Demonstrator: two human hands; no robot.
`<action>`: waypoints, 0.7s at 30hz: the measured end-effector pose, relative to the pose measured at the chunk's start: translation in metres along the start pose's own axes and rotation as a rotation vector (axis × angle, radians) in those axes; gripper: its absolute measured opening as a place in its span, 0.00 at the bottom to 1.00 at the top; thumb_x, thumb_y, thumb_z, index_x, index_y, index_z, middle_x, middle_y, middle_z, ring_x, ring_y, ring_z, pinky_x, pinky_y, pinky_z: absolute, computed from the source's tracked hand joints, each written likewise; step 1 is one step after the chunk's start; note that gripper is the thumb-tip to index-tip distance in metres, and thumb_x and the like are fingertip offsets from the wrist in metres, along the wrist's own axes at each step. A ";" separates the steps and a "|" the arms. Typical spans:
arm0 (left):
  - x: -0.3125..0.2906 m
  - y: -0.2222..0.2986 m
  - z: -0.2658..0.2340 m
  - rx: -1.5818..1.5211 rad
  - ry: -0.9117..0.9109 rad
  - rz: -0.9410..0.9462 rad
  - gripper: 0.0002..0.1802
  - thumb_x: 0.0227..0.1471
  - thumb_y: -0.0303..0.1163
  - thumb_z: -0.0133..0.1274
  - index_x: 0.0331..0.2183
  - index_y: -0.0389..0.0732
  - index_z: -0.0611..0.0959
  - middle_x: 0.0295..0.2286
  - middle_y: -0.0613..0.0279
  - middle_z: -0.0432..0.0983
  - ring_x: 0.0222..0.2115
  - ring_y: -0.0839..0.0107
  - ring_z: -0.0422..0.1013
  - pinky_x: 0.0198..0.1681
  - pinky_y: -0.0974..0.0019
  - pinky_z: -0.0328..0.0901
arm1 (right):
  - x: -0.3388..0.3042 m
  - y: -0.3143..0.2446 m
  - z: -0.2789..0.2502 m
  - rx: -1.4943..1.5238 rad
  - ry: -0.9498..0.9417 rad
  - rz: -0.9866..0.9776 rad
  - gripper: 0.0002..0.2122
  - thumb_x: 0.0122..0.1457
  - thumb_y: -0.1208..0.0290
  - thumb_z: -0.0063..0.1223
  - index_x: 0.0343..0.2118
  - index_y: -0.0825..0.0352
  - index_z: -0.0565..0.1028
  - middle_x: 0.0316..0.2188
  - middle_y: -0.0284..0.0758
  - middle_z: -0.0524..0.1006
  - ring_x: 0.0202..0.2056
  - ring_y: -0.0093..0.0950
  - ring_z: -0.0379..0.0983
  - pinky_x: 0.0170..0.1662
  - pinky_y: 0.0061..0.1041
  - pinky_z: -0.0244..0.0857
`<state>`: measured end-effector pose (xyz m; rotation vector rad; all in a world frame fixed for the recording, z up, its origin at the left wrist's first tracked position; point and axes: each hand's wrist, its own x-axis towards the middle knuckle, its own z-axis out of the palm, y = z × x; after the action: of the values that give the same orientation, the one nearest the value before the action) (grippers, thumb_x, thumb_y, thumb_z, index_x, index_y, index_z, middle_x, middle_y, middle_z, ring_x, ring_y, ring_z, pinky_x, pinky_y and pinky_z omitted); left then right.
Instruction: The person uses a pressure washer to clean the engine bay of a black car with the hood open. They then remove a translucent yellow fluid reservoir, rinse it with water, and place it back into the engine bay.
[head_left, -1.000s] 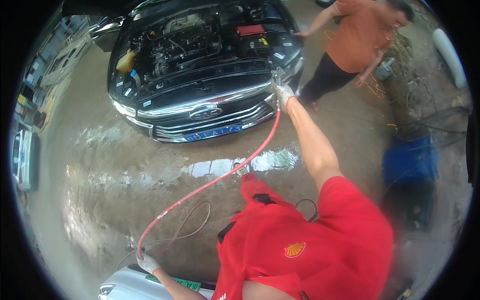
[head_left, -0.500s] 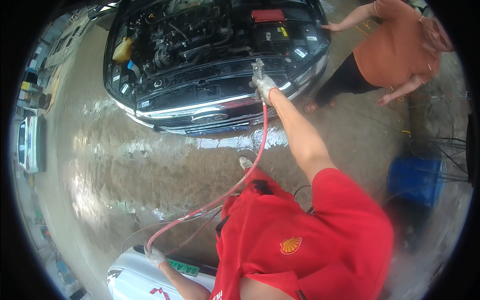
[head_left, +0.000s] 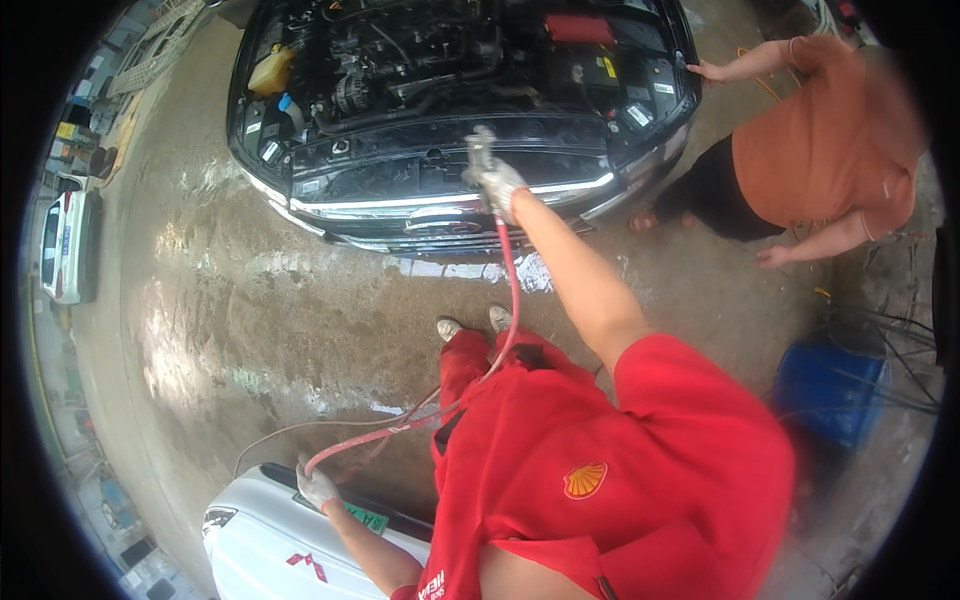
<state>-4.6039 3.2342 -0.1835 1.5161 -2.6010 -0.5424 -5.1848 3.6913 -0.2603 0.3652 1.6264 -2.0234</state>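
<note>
My right hand [head_left: 503, 188], in a pale work glove, is closed round a metal spray gun [head_left: 481, 148] at arm's length. The gun is over the front edge of a dark car [head_left: 380, 188] with its engine bay exposed. From the gun's lower end a pinkish-red hose [head_left: 514, 290] curves back past my waist. My left hand [head_left: 316, 486], gloved too, grips that hose low on the left, above the nose of a white car [head_left: 255, 535]. The gun's nozzle is slightly blurred, and I cannot tell whether anything comes out.
A person in an orange shirt [head_left: 800, 150] stands at the right, one hand on the dark car's edge. Behind them is a blue barrel [head_left: 832, 392] with cables around it. The concrete floor [head_left: 250, 330] is wet. Another white car [head_left: 68, 245] stands far left.
My right hand has moved left with the spray gun along the car's front. The view has shifted, and both my shoes now show. My left hand still grips the hose.
</note>
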 end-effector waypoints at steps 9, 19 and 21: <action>0.027 -0.016 0.017 -0.225 0.015 -0.168 0.24 0.70 0.36 0.49 0.59 0.32 0.82 0.50 0.42 0.84 0.50 0.51 0.80 0.57 0.58 0.69 | -0.028 0.049 -0.025 0.196 0.392 0.185 0.09 0.65 0.62 0.54 0.31 0.58 0.71 0.15 0.28 0.64 0.12 0.26 0.61 0.15 0.34 0.55; 0.098 -0.047 0.011 -0.183 -0.055 -0.138 0.26 0.72 0.39 0.46 0.59 0.29 0.80 0.53 0.39 0.81 0.53 0.49 0.78 0.59 0.56 0.68 | 0.024 0.054 0.130 -0.169 0.038 0.044 0.12 0.69 0.57 0.51 0.38 0.61 0.73 0.21 0.28 0.67 0.15 0.23 0.60 0.18 0.29 0.54; 0.102 -0.053 0.006 -0.186 -0.032 -0.115 0.25 0.72 0.37 0.46 0.59 0.28 0.80 0.54 0.39 0.81 0.53 0.50 0.78 0.59 0.57 0.68 | 0.034 0.050 0.149 -0.204 -0.057 -0.031 0.12 0.70 0.57 0.49 0.34 0.60 0.71 0.20 0.27 0.66 0.15 0.24 0.56 0.18 0.31 0.51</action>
<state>-4.6127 3.1251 -0.2184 1.6140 -2.4174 -0.8004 -5.1697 3.5330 -0.2824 0.2071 1.7924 -1.8498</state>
